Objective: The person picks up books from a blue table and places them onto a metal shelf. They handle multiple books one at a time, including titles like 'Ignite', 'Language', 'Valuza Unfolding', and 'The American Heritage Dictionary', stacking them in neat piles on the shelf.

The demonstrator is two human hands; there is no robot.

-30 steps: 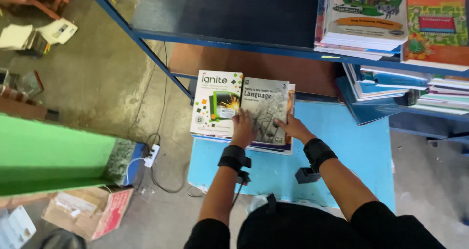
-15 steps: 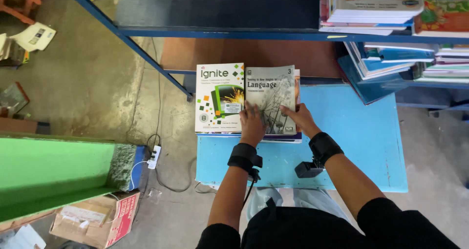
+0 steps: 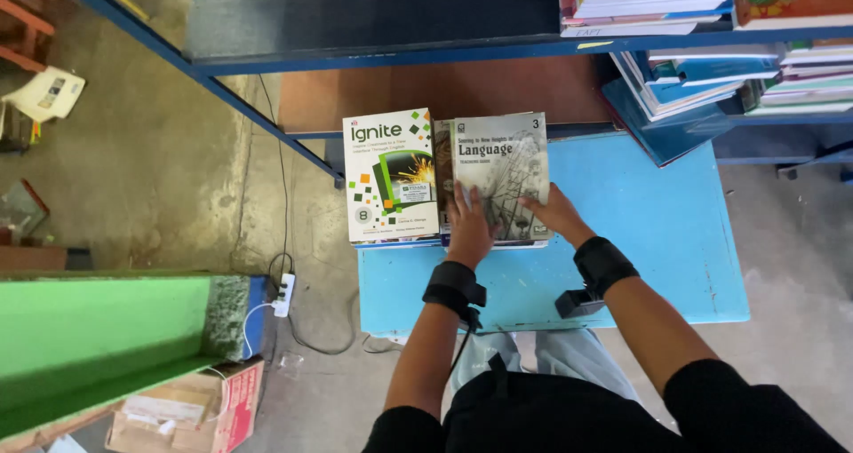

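Seen from above: the white book [image 3: 389, 176] lies at the left of the blue table [image 3: 640, 231], its stack below mostly hidden. Beside it, the grey book [image 3: 499, 164] tops a second stack; lower volumes show only as edges. The left hand [image 3: 471, 226] lies flat on the grey cover, fingers spread, gripping nothing. The right hand [image 3: 555, 213] presses open against the book's right edge. Both wrists wear black bands. Shelved books [image 3: 711, 62] crowd the upper right, partly cut off.

Books under grey book [image 3: 499, 173] mostly hidden.
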